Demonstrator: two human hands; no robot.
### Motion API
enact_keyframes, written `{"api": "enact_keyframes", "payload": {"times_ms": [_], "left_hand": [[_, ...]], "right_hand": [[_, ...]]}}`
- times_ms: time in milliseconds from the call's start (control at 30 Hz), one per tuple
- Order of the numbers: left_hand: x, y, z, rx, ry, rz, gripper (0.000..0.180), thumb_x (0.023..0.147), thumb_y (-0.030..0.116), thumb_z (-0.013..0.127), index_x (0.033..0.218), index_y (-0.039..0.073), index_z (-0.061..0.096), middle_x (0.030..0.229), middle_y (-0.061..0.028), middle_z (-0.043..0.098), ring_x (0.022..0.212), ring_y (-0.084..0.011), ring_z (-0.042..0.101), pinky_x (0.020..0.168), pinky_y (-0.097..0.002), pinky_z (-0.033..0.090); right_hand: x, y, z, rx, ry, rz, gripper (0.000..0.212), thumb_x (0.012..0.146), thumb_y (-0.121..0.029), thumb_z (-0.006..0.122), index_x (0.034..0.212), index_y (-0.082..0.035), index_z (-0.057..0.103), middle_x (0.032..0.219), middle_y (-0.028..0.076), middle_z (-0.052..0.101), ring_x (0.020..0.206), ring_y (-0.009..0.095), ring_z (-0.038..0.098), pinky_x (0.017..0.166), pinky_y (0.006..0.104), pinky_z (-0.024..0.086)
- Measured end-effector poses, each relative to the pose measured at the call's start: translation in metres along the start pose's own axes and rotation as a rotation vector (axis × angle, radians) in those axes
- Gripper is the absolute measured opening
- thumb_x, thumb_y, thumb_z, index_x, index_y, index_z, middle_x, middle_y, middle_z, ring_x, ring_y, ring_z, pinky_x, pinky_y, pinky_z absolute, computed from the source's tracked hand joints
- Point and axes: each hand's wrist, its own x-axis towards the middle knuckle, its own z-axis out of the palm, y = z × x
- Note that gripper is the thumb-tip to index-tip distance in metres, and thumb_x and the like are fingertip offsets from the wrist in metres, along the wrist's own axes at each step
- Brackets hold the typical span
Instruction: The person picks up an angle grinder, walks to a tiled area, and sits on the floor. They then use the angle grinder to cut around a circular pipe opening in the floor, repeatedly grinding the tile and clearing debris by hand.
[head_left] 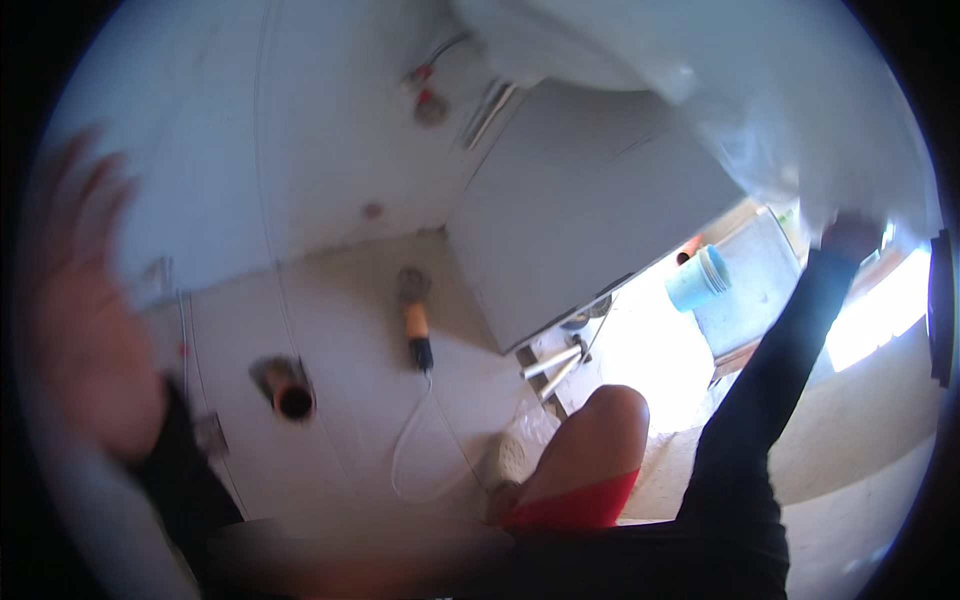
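My left hand (pixel 90 320) is raised at the far left, its fingers spread and smeared by motion. It holds nothing that I can see, and the pale wall lies behind it. At the upper right, my right arm in a black sleeve reaches up to a translucent plastic sheet (pixel 790 110). My right hand (pixel 852 238) is closed at the sheet's lower edge, with its fingertips hidden by the plastic. From there the sheet spreads up and left across the top of the view, over a grey panel (pixel 590 200).
An orange and black corded power tool (pixel 417 325) lies on the floor (pixel 340 440) near an orange pipe stub (pixel 293 397). White pipes (pixel 555 370) lie beside the panel's lower edge. Beyond is a light-blue bucket (pixel 697 280). My bent knee (pixel 600 430) is below.
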Motion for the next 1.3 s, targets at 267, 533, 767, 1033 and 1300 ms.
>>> {"api": "enact_keyframes", "payload": {"times_ms": [267,533,767,1033,1300], "left_hand": [[-0.271,-0.097,0.059,-0.486,-0.221,-1.321,0.068,0.092,0.017,0.066,0.147,0.009,0.028,0.140,-0.0157,0.039,0.107,-0.0209,0.055,0.091,-0.0356,0.049],[-0.361,-0.097,0.005,-0.853,0.093,-1.455,0.055,0.091,0.018,0.064,0.139,0.002,0.042,0.133,-0.0134,0.054,0.122,-0.0221,0.053,0.104,-0.0382,0.044],[-0.414,-0.076,-0.016,-0.525,0.554,-1.743,0.046,0.089,0.012,0.063,0.131,0.000,0.049,0.123,-0.0126,0.060,0.109,-0.0252,0.062,0.092,-0.0379,0.053],[-0.445,-0.088,-0.028,-0.269,0.897,-1.535,0.041,0.089,0.006,0.059,0.128,0.000,0.052,0.120,-0.0120,0.061,0.107,-0.0259,0.062,0.091,-0.0377,0.052],[-0.439,-0.086,-0.020,-0.693,0.870,-1.492,0.045,0.093,0.021,0.055,0.134,0.002,0.047,0.129,-0.0106,0.056,0.120,-0.0230,0.054,0.104,-0.0371,0.041]], "right_hand": [[-0.363,-0.239,-0.132,1.767,-0.960,0.406,0.048,0.096,-0.031,0.050,0.134,-0.002,0.047,0.129,0.012,0.058,0.112,0.027,0.059,0.094,0.0391,0.049],[-0.504,-0.399,-0.338,2.518,-2.454,1.404,0.049,0.098,-0.035,0.050,0.136,-0.005,0.045,0.128,0.012,0.058,0.114,0.027,0.059,0.095,0.0438,0.051],[-0.552,-0.455,-0.376,1.926,-3.001,0.633,0.048,0.094,-0.031,0.059,0.132,-0.004,0.049,0.121,0.012,0.062,0.108,0.026,0.062,0.092,0.0434,0.052],[-0.532,-0.459,-0.412,1.862,-1.842,0.051,0.066,0.097,-0.046,0.053,0.142,0.000,0.038,0.127,0.020,0.057,0.118,0.028,0.055,0.093,0.0390,0.048],[-0.548,-0.514,-0.438,1.722,-2.108,0.756,0.060,0.100,-0.046,0.042,0.119,0.008,0.059,0.107,0.022,0.067,0.101,0.030,0.065,0.086,0.0358,0.048]]}}
